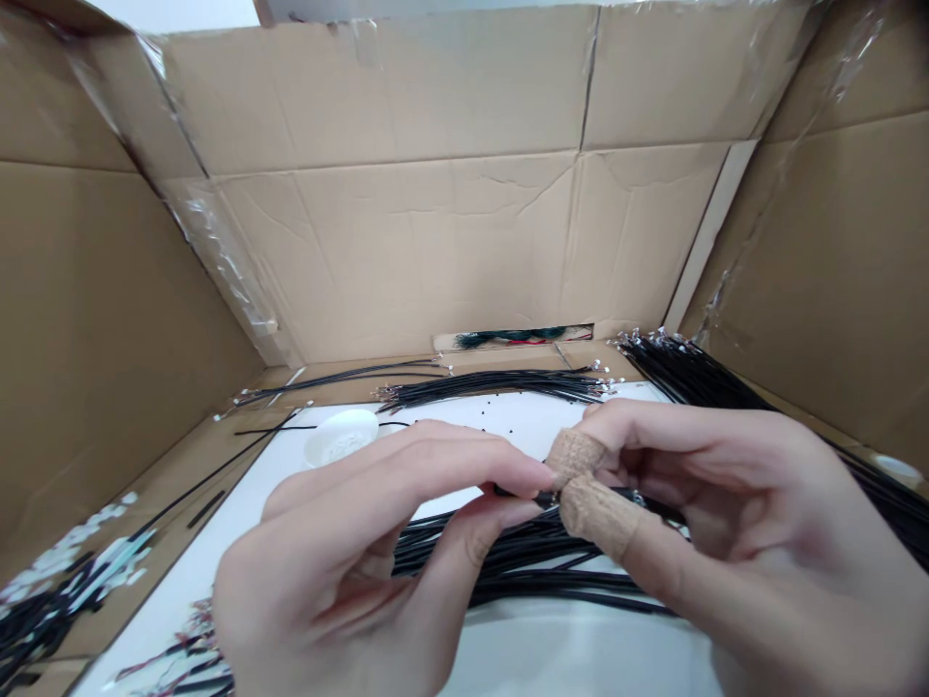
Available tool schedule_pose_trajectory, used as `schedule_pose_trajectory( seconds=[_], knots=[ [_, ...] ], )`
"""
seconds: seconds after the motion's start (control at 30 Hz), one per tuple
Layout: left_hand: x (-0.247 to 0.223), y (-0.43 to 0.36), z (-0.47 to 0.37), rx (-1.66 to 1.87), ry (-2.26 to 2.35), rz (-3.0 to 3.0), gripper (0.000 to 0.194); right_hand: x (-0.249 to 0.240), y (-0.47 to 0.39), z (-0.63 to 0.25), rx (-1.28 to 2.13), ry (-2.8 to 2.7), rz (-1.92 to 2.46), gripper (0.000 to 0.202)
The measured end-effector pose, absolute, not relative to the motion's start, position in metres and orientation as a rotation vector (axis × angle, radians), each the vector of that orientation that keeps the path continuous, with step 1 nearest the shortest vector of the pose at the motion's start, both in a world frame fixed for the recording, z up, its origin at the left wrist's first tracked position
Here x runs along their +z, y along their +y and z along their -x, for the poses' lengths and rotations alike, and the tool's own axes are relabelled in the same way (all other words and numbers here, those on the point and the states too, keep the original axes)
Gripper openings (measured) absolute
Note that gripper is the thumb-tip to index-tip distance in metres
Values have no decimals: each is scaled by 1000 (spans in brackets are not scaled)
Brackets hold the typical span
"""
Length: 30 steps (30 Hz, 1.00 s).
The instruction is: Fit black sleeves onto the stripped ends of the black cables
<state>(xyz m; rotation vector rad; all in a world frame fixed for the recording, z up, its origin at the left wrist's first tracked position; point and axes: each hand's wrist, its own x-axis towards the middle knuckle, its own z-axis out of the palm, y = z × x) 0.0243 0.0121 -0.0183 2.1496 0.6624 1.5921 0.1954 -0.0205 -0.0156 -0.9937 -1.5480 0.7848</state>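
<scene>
My left hand [377, 542] pinches a thin black cable [546, 500] between thumb and forefinger, near the middle of the view. Right beside it, my right hand [697, 523], with tan tape wrapped on its thumb and forefinger tips, closes on the same cable; the fingertips of both hands almost touch. The exact spot between the taped fingertips is hidden. Below and behind the hands, a loose bundle of black cables [508, 552] lies across the white surface [581, 649].
Cardboard walls [435, 242] stand around the work area. Behind the hands lies another cable bundle [500, 385], with a large pile [697, 373] at right. A white bowl [348, 434] sits left of centre. White connectors [73, 542] and cables lie at far left.
</scene>
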Motion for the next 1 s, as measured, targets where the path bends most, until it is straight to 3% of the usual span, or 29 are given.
schedule_pose_trajectory(
  seconds=[0.3, 0.53, 0.77, 1.0],
  knots=[
    [-17, 14, -29, 1540, 625, -1917, 27, -15, -21, -198, 865, -1478, 906, 4],
    [-17, 17, -28, 1434, 580, -1793, 27, -13, -23, -193, 789, -1421, 885, 39],
    [-16, 25, -24, 1309, 453, -1599, 20, -24, -21, -189, 267, -1531, 898, 45],
    [-16, 26, -27, 1233, 392, -1452, 17, -25, -25, -176, 361, -1416, 827, 58]
  ],
)
